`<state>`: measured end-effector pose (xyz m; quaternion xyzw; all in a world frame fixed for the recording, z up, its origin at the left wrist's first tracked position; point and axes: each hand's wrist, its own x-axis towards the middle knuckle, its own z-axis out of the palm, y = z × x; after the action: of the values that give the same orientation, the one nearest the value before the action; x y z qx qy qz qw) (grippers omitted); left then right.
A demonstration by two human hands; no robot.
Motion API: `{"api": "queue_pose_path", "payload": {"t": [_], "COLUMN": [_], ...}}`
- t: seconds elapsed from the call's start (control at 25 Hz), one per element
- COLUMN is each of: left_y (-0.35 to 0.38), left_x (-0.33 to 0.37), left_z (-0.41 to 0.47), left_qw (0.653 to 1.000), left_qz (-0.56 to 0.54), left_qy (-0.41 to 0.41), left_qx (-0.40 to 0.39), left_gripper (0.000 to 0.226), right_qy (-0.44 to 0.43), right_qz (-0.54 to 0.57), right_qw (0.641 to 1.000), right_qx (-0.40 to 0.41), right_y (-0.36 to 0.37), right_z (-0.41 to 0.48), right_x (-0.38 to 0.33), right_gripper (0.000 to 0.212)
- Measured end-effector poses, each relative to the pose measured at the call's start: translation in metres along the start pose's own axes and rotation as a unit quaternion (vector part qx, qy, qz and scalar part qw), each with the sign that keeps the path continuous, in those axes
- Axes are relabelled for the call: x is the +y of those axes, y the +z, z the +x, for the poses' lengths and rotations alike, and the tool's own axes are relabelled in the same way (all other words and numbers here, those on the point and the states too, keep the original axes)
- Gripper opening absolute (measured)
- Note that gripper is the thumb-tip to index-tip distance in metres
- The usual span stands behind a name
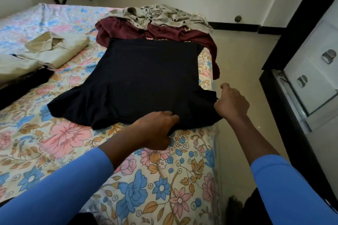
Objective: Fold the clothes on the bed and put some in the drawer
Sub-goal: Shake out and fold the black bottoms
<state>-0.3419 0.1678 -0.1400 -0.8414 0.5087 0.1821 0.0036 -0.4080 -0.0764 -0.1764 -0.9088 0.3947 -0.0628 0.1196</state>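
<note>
Black fabric: a T-shirt (146, 78) lies spread flat on the floral bed sheet (54, 133), close to the bed's right edge, with one sleeve fanned out to the left. Its far edge overlaps a crumpled maroon garment (164, 31), which lies under a rumpled grey-green garment (164, 14). The cut of these two cannot be made out.

Left hand (155, 128): fingers curled over the T-shirt's near edge, gripping the cloth. The fingertips are buried in the fold.

Right hand (231, 104): clenched on the T-shirt's right sleeve at the mattress edge. It is seen from the back, so the finger contact is concealed.

Both forearms wear blue sleeves (54, 188), cut off by the lower frame.

A folded beige shirt (60, 49) rests on the sheet at far left, just beside a dark garment (23, 86) cropped by the frame edge.

White drawer fronts (314, 71) with metal handles (329, 56) stand to the right, partly out of frame. Whether any drawer is open cannot be determined.
</note>
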Motion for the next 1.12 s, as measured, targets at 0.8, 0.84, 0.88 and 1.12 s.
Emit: {"api": "queue_pose_path", "payload": {"t": [0.8,0.84,0.88,1.12], "left_y": [0.018,0.021,0.022,-0.003], "left_x": [-0.312,-0.313,-0.315,-0.297], "left_z": [-0.102,-0.104,-0.105,-0.102], "left_qw": [0.582,0.538,0.503,0.380], "left_qz": [-0.446,-0.496,-0.536,-0.680], "left_qy": [-0.549,-0.537,-0.522,-0.417], "left_qx": [0.401,0.419,0.433,0.468], "left_gripper": [0.020,0.016,0.019,0.029], "right_qy": [-0.523,-0.519,-0.518,-0.545], "right_qz": [0.121,0.128,0.137,0.162], "right_qw": [0.844,0.845,0.844,0.823], "right_qx": [-0.003,-0.001,0.001,-0.002], "right_y": [0.114,0.114,0.114,0.114], "right_z": [-0.103,-0.102,-0.101,-0.104], "right_x": [-0.208,-0.209,-0.210,-0.208], "right_gripper": [0.034,0.033,0.033,0.033]}}
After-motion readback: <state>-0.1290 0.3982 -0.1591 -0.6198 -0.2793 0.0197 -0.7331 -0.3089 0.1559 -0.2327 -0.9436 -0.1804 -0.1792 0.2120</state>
